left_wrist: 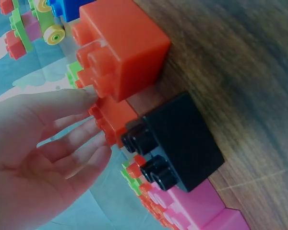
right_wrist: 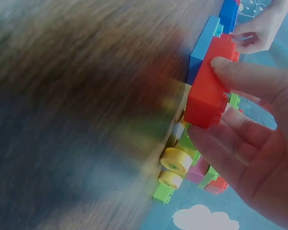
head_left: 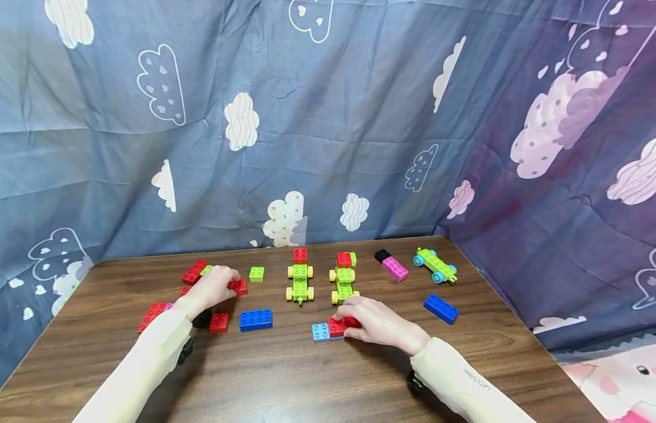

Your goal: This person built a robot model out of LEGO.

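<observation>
My right hand pinches a long red brick between thumb and fingers. That brick lies over part of a light-blue brick, whose studs show at its left end. At the left, my left hand has its thumb and fingers about a small red brick on the table. Nearer the left wrist stand another red brick and a black brick. Between the hands lies a blue brick. The left forearm partly covers the bricks behind it.
Two green wheeled cars stand mid-table, with red bricks behind them. A green car with blue wheels, a pink brick and a blue brick are at the right. Red bricks and a green brick lie back left.
</observation>
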A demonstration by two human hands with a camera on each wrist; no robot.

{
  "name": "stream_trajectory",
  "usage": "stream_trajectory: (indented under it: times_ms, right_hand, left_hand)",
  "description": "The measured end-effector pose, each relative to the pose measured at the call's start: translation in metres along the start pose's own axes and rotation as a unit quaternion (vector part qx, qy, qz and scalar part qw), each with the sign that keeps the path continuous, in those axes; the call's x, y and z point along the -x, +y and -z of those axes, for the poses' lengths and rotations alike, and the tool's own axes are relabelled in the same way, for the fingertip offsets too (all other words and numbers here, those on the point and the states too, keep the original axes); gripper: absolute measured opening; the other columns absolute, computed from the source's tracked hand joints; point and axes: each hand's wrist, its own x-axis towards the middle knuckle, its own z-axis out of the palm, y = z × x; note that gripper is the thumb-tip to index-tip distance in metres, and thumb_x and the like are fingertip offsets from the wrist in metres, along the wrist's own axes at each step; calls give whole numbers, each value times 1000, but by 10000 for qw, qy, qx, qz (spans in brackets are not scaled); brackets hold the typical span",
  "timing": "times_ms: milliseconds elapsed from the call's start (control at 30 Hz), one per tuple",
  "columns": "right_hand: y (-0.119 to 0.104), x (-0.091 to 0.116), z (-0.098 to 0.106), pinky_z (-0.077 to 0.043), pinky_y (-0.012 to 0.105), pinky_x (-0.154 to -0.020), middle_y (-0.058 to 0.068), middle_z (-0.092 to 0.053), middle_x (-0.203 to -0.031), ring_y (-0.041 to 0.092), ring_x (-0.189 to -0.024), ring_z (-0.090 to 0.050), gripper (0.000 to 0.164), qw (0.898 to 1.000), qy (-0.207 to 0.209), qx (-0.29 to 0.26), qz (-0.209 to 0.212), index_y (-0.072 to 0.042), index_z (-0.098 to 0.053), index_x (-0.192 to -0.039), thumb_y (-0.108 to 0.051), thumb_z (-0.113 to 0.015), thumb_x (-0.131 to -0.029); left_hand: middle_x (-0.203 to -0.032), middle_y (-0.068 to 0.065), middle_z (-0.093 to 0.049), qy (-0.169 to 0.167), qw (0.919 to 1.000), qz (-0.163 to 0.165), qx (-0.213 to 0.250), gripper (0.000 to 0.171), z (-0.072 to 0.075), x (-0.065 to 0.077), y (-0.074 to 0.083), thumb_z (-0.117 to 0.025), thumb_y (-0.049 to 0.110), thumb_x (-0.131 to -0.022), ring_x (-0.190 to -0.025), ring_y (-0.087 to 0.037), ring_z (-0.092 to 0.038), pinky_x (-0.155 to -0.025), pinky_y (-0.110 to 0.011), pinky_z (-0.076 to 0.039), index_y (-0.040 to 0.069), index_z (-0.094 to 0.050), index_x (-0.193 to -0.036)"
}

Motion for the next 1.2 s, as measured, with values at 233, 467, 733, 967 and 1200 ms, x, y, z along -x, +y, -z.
stream_trajectory:
  times_ms: [233, 467, 733, 967, 1200]
  right_hand:
    - [-1, -4, 2, -55, 30, -86, 0, -69, -107, 12, -95, -62, 27, 9997, -157, -112, -125, -15, -71, -110, -21, -79, -85]
    - [-1, -4, 5, -55, 31, -87, 0, -70, -107, 13, -96, -64, 29, 9994, -221, -170, -214, -14, -72, -112, -22, -79, -85]
    - [0, -2, 6, -55, 31, -86, -1, -70, -106, 11, -95, -63, 29, 9998, -88, -80, -157, -14, -72, -111, -23, -79, -84]
    - [1, -2, 4, -55, 31, -86, -1, -70, -107, 12, -95, -63, 28, 9997, -109, -109, -179, -14, -72, -111, -22, -79, -84]
    - [1, -3, 3, -55, 32, -87, -1, -70, -107, 12, -96, -63, 29, 9996, -145, -104, -212, -15, -72, -111, -22, -79, -84]
  left_hand:
    - [-95, -19, -74, -138, 9994, 309, 122, 23, 0, 0, -4, -79, 1, -76, -85, -30, -69, -82, -45, -57, -5, -71, -97]
    - [-93, -18, -74, -77, 9992, 313, 251, 23, 6, -2, -3, -80, 7, -77, -83, -28, -68, -80, -45, -57, -3, -72, -97]
    - [-95, -16, -75, -135, 9973, 365, 621, 24, 23, -2, 8, -80, 9, -78, -85, -27, -68, -82, -46, -58, 0, -73, -99]
    - [-94, -15, -75, 18, 9984, -68, 557, 26, 32, -1, 28, -82, 10, -77, -84, -25, -68, -81, -44, -58, 0, -73, -99]
    - [-98, -12, -75, -154, 9979, -445, 444, 29, 33, 0, 56, -83, 14, -78, -87, -23, -69, -81, -41, -59, 1, -73, -102]
